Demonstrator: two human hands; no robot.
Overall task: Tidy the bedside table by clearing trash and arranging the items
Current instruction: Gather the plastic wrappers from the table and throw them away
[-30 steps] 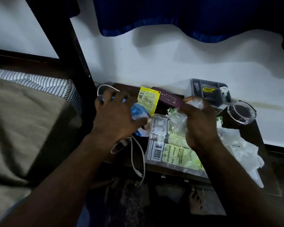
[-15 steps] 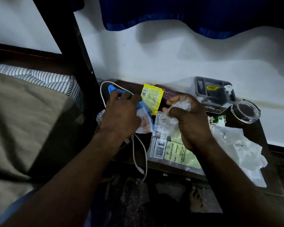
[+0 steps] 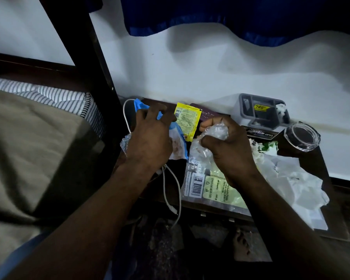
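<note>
I judge the tidying barely begun: trash is being gathered, but nothing is arranged yet and the tabletop is crowded.

Nearest me, at the lower centre of the frame, a white charging cable droops over the front edge. Just beside it, to the right, lies a flat clear packet with a barcode and pale green labels, partly under my right wrist. Crumpled white paper sprawls across the lower right.

In the middle, my right hand has its fingers clamped on a scrunched clear plastic wrapper, balled and shiny. My left hand has its fingers curled over a blue-and-white wrapper, creased and limp; a bit of crinkled plastic pokes out at its left.

Beyond, a yellow sachet stands between my hands, overlapping a dark maroon booklet. At the upper right sit a grey organiser tray and a round clear glass dish, both near the wall.

Left to do: all this loose packaging, then the cable and keepers.
</note>
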